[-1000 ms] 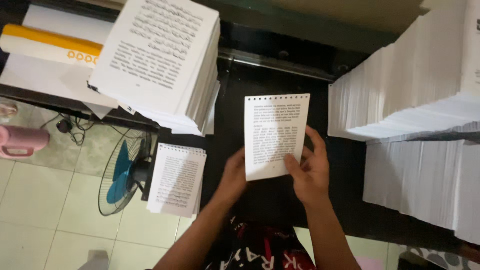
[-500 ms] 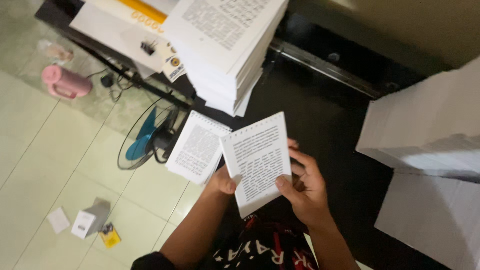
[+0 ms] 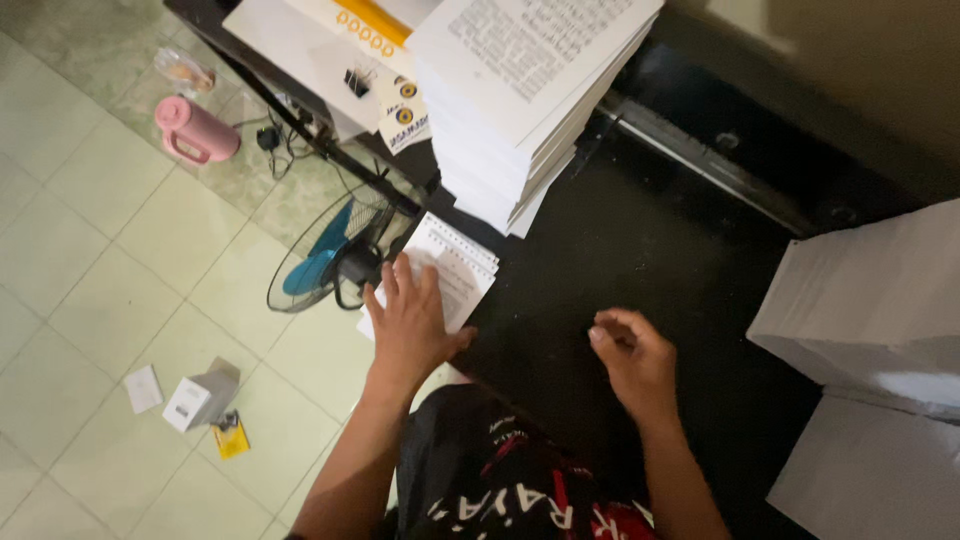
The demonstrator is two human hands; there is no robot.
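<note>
**Left hand flat on the punched booklet at the surface's edge**

A dark surface (image 3: pixel 640 250) stands over a pale tiled floor (image 3: pixel 90 300), where a small fan (image 3: pixel 330 265), a pink jug (image 3: pixel 195 130) and a few small boxes (image 3: pixel 200 398) lie. A tall stack of printed sheets (image 3: pixel 520 90) sits at the far left corner, and plain white stacks (image 3: pixel 870 300) fill the right side. The left hand (image 3: pixel 410 325), fingers spread, presses flat on a thin booklet (image 3: pixel 455 270) with punched holes along its top, lying at the left edge just below the tall stack. The right hand (image 3: pixel 632 358) hovers empty over the bare middle, fingers loosely curled. The step looks like setting one booklet down; the next move likely calls for lifting the left hand clear without dragging the booklet off the edge.
</note>
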